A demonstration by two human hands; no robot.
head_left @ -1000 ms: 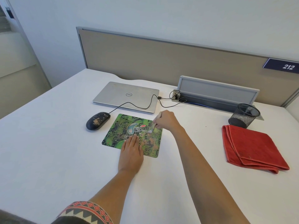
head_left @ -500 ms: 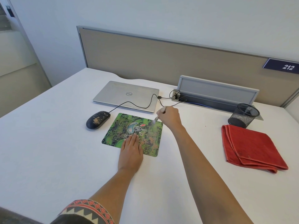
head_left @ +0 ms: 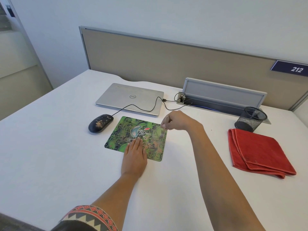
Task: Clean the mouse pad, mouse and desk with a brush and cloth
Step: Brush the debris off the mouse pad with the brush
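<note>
A green patterned mouse pad [head_left: 126,130] lies on the white desk [head_left: 50,155], with brown crumbs on its right part. My left hand [head_left: 134,155] presses flat on the pad's near edge, fingers straight. My right hand [head_left: 178,120] pinches a small brush [head_left: 164,125] whose blurred bristles touch the pad's right side. A black wired mouse [head_left: 100,123], speckled with crumbs, sits on the desk left of the pad. A folded red cloth [head_left: 256,152] lies on the desk to the right.
A shut silver laptop [head_left: 130,98] lies behind the pad, the mouse cable running across it to a grey cable box [head_left: 223,95]. A black mesh pen cup [head_left: 251,119] stands behind the cloth. A beige partition closes off the desk's back.
My right hand swept the brush from the pad's middle to its far right corner, then back down along the right side. My left hand stayed on the pad.
</note>
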